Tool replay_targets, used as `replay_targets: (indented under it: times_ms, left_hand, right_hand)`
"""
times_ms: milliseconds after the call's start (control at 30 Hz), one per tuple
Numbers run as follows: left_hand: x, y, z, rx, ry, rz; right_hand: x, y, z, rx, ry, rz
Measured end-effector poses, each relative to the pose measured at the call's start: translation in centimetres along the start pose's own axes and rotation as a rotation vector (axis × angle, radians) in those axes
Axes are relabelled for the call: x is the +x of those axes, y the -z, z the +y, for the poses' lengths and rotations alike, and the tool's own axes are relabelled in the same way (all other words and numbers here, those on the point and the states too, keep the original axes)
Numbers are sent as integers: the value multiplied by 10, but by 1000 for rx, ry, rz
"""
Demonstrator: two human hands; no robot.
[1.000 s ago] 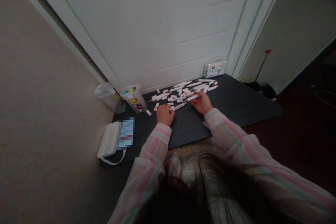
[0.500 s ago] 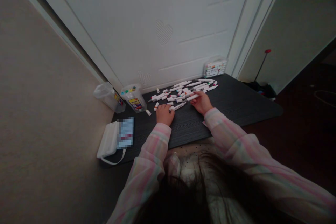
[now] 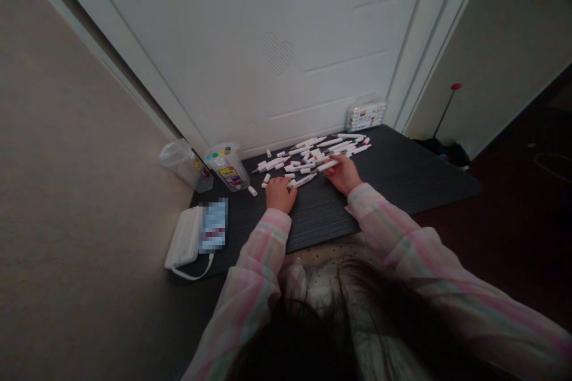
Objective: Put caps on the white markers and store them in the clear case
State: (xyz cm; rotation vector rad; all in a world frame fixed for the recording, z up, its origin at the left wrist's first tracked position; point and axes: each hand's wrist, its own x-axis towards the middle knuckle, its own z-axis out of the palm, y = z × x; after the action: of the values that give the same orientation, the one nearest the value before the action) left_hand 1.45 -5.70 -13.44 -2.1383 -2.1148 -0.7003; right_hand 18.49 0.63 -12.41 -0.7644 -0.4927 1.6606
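My left hand (image 3: pixel 280 194) rests palm down on the dark tabletop, its thumb apart from the bent fingers. Right beside its thumb and index finger lies an uncapped white marker (image 3: pixel 305 181); whether they touch is unclear. In my right hand (image 3: pixel 343 175) another white marker (image 3: pixel 328 166) is pinched between thumb and fingers, its dark end pointing left. Behind both hands spreads a loose heap of white markers (image 3: pixel 308 144), several uncapped. Small white caps lie among them, including an orange-banded cap (image 3: pixel 266 180) by my left fingers and a loose cap (image 3: pixel 252 191) farther left.
Two clear plastic cases stand at the left: one case (image 3: pixel 229 174) holds several coloured-end markers, the other (image 3: pixel 185 164) leans by the wall. A packed marker box (image 3: pixel 366 115) stands at the back right. A white power bank (image 3: pixel 184 238) is cabled to a phone (image 3: pixel 214 226).
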Motion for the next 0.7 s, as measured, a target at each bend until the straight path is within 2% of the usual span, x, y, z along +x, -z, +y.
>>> replay_targets:
  times_ms: [700]
  left_hand:
    - [1, -1, -2, -16, -28, 5]
  right_hand:
    - [0, 0, -1, 10, -7, -6]
